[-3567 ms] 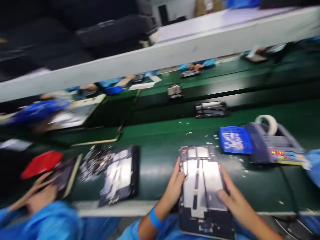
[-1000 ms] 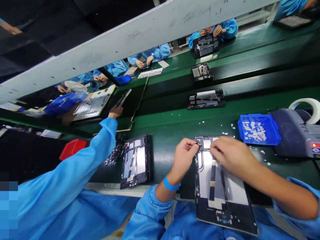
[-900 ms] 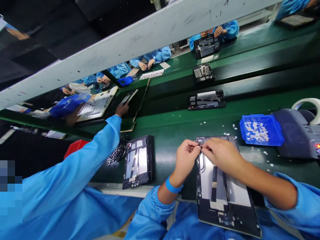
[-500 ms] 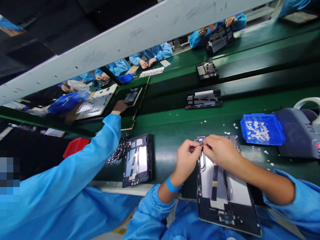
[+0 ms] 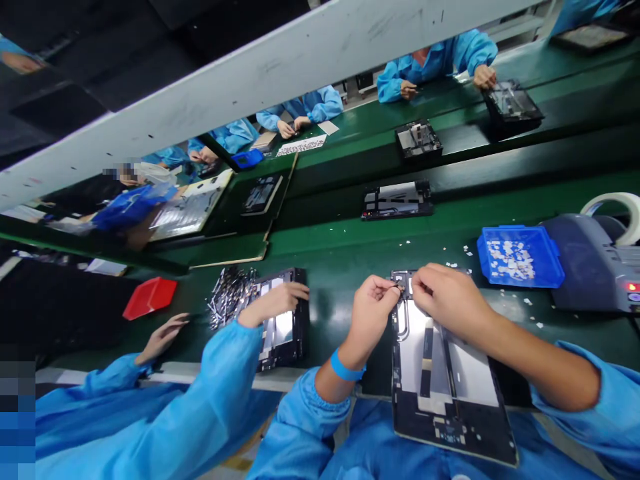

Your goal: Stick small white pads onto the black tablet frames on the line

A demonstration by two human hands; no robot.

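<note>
- Tablet back frame [image 5: 440, 373]: dark, open chassis with pale metal plates inside; lies lengthwise on the near edge of the green counter [image 5: 340, 263], its near end overhanging toward the person's lap.
- Small part at the frame's far-left corner [image 5: 400, 283]: too small to identify; sits where both hands meet.
- Left hand [image 5: 371, 313]: blue band at the wrist, fingers pressed together in a pinch at that corner of the frame.
- Right hand [image 5: 450, 303]: laid over the frame's far end, fingertips closed in a pinch beside the left hand's; what exactly they hold cannot be told.
- Blue parts tray [image 5: 520, 257]: shallow, holding small white pieces; stands near, to the right of the frame, with loose white scraps around it.
- Tape dispenser [image 5: 595, 267]: grey machine with a white roll, just beside the tray.
- Second frame [image 5: 280, 327]: further left on the counter, a co-worker's hand [image 5: 275, 303] resting on it; pile of small metal parts [image 5: 227, 303] touching its left side.
- Red tray [image 5: 149, 297]: well apart, far left.
- Belt frames [image 5: 397, 200]: further units beyond, on the darker strip.
</note>
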